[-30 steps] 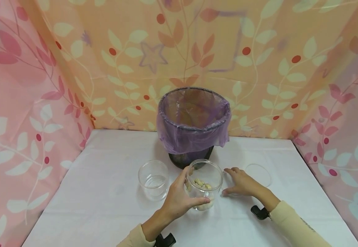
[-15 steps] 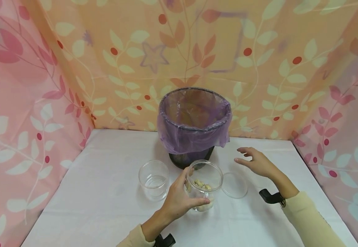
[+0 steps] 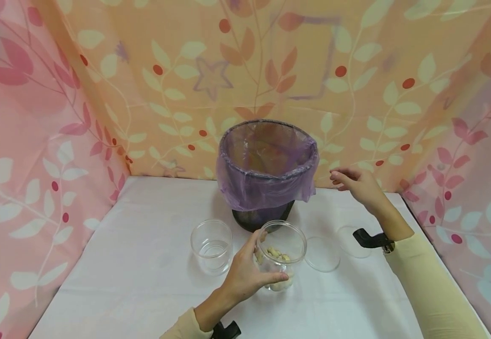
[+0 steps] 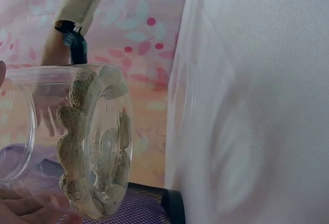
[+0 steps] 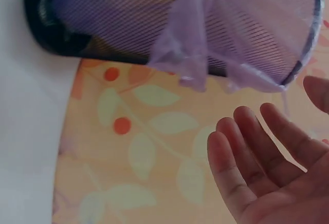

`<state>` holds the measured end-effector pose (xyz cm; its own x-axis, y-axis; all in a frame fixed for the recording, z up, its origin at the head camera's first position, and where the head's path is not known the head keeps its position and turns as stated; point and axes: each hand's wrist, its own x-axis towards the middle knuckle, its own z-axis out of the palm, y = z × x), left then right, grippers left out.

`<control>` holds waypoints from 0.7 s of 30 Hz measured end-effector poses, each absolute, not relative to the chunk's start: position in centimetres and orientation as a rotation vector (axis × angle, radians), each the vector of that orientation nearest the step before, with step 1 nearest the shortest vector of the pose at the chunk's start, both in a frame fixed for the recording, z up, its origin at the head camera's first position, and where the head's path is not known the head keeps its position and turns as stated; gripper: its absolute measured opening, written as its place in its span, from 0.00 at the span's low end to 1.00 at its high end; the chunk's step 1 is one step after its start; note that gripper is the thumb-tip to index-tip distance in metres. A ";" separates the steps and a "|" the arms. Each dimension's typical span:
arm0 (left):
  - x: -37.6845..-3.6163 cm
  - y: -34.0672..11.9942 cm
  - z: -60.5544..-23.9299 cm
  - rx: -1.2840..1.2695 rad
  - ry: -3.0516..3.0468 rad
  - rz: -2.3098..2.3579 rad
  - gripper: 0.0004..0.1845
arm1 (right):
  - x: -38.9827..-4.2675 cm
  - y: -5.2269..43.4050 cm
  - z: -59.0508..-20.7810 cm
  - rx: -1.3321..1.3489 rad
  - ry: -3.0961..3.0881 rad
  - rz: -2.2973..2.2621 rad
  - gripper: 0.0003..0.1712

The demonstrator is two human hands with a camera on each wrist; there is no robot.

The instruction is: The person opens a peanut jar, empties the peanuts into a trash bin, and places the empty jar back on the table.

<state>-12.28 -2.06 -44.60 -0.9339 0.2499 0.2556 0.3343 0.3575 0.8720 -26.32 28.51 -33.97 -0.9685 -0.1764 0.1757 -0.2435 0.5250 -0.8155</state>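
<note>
My left hand grips a clear open jar with peanuts in its bottom, standing on the white table. The left wrist view shows the jar close up, peanuts against its base, with my fingers under it. My right hand hovers empty in the air, fingers relaxed, beside the right rim of the mesh bin lined with a purple bag. The right wrist view shows the open palm below the bin. A clear round lid lies flat just right of the jar.
An empty clear jar stands left of the peanut jar. A second faint clear lid lies farther right, by my right wrist. Floral cloth walls close in the white table at the back and both sides.
My right hand left the clear lid on the table beside the jar, then rose up and back to the bin's right side. The left hand kept still on the jar.
</note>
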 end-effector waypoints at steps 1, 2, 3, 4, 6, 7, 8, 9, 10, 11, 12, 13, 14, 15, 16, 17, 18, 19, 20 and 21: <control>-12.3 -2.1 -44.6 -0.547 -2.518 -1.656 0.55 | -26.5 28.3 -33.7 0.362 -2.652 1.495 0.24; -12.3 -2.0 -44.6 -0.549 -2.514 -1.658 0.55 | -26.7 28.2 -33.4 0.359 -2.628 1.535 0.23; -12.3 -2.0 -44.7 -0.549 -2.512 -1.660 0.55 | -26.9 28.0 -33.2 0.362 -2.603 1.578 0.22; -12.3 -2.0 -44.7 -0.549 -2.510 -1.663 0.54 | -27.1 27.8 -33.0 0.362 -2.582 1.614 0.21; -12.4 -2.0 -44.7 -0.546 -2.509 -1.666 0.54 | -27.4 27.3 -32.5 0.367 -2.554 1.657 0.22; -12.4 -2.0 -44.7 -0.545 -2.510 -1.665 0.55 | -27.6 27.0 -32.3 0.368 -2.544 1.676 0.23; -12.4 -2.1 -44.7 -0.543 -2.512 -1.663 0.55 | -27.7 26.8 -32.2 0.371 -2.539 1.684 0.25; -12.4 -2.1 -44.8 -0.540 -2.515 -1.661 0.55 | -27.9 26.4 -32.0 0.370 -2.539 1.693 0.27; -12.4 -2.1 -44.8 -0.538 -2.517 -1.659 0.55 | -28.1 26.1 -31.9 0.365 -2.542 1.697 0.28; -12.4 -2.1 -44.8 -0.536 -2.520 -1.658 0.55 | -28.3 25.8 -31.8 0.358 -2.545 1.708 0.30; -12.4 -2.1 -44.8 -0.535 -2.523 -1.655 0.56 | -28.4 25.6 -31.7 0.349 -2.551 1.719 0.30; -12.4 -2.1 -44.8 -0.535 -2.524 -1.655 0.56 | -28.6 25.3 -31.7 0.335 -2.555 1.725 0.30; -12.4 -2.1 -44.9 -0.534 -2.526 -1.655 0.56 | -28.7 25.0 -31.6 0.320 -2.559 1.731 0.30; -12.4 -2.1 -44.9 -0.532 -2.528 -1.654 0.56 | -28.8 24.8 -31.5 0.306 -2.557 1.745 0.29; -12.4 -2.1 -44.9 -0.532 -2.529 -1.654 0.56 | -28.9 24.6 -31.5 0.292 -2.553 1.756 0.28; -12.4 -2.1 -44.9 -0.531 -2.530 -1.655 0.56 | -29.0 24.4 -31.4 0.279 -2.544 1.768 0.26; -12.4 -2.1 -44.9 -0.530 -2.531 -1.656 0.56 | -29.0 24.2 -31.3 0.266 -2.535 1.771 0.24; -12.4 -2.1 -44.9 -0.529 -2.529 -1.659 0.56 | -29.0 24.0 -31.2 0.258 -2.525 1.776 0.22; -12.4 -2.1 -44.9 -0.528 -2.528 -1.659 0.56 | -29.1 23.9 -31.1 0.254 -2.514 1.780 0.20; -12.4 -2.1 -44.9 -0.527 -2.527 -1.655 0.55 | -29.2 23.8 -31.0 0.252 -2.505 1.782 0.19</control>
